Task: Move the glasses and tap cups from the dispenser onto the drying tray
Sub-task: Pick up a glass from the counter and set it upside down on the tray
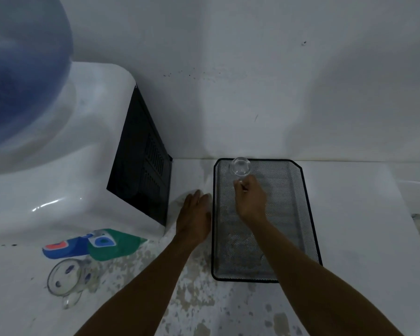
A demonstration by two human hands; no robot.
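Observation:
A black mesh drying tray (298, 226) lies on the counter against the wall. My right hand (251, 200) is over the tray's far left part, gripping a clear glass (240, 167) that is upside down near the tray's back edge. Whether the glass touches the mesh I cannot tell. My left hand (195, 214) rests flat on the counter between the tray and the dispenser, fingers spread, holding nothing. The white water dispenser (58, 185) stands at the left, with blue and green tap levers (92, 243) at its front. A clear mug with blue dots (66, 278) sits under the taps.
A blue water bottle (22, 69) sits on top of the dispenser. The dispenser's black vented side panel (143, 161) faces the tray. A white wall runs behind everything. The counter (204, 299) in front is white with worn speckled patches.

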